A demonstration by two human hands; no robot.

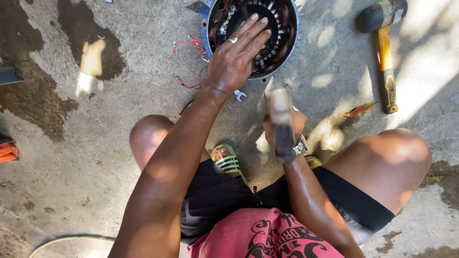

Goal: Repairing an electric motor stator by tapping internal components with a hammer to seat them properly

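Note:
I squat on a concrete floor over a round blue motor stator (288, 43) with dark copper windings inside. My left hand (236, 55) lies flat on its open top, fingers spread, a ring on one finger. My right hand (287, 128) grips a hammer (281, 119) with a dark handle, blurred by motion, just below the stator. A watch sits on that wrist. Red wires (191, 48) trail from the stator's left side.
A rubber mallet (385, 52) with a yellow and black handle lies at the upper right. A small spanner (239, 95) rests under the stator. Dark wet stains mark the floor at left. An orange object (7, 150) sits at the left edge. A dry leaf (357, 111) lies nearby.

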